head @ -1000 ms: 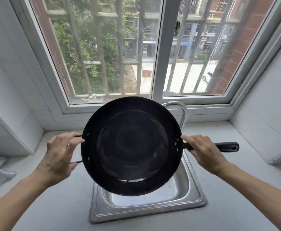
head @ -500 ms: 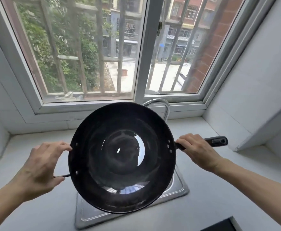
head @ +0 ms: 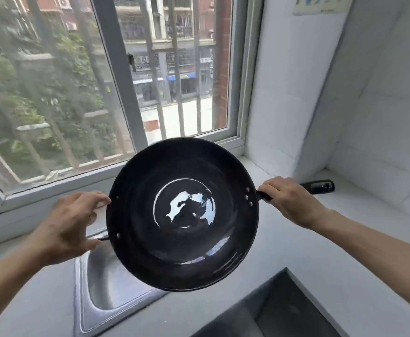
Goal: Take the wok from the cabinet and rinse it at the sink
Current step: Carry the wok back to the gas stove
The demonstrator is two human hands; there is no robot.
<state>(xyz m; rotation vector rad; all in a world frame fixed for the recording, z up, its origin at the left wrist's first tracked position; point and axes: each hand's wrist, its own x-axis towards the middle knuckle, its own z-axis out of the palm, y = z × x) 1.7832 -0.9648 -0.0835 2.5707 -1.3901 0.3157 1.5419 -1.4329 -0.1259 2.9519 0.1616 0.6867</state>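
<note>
Head view, wok: a black round wok [head: 182,215] is held level in the air above the counter [head: 296,259], its open side turned up toward the camera. A small pool of water with bright reflection is seen at the centre of its bottom. Three rivets are seen at the right rim, two at the left.

Head view, wok position: it is carried partly over the right part of the steel sink [head: 106,283] and partly over the counter beside it; no contact with either is seen.

Head view, left hand: the left hand [head: 70,227] is curled round the small loop handle [head: 103,238] at the wok's left rim, thumb below, fingers over the top edge.

Head view, right hand: the right hand [head: 289,203] is closed round the long black handle [head: 318,187], close to the rim; the handle's end is left free beyond the knuckles.

Head view, surroundings: a barred window [head: 116,93] is seen behind, with trees and buildings outside. White tiled wall [head: 296,81] is seen at right. A dark recessed panel [head: 272,312] is set in the counter at lower right.

Head view, writing: a paper sheet [head: 320,4] is fixed to the wall at top right; its print is too blurred to be read. No brand mark is legible on the wok.
</note>
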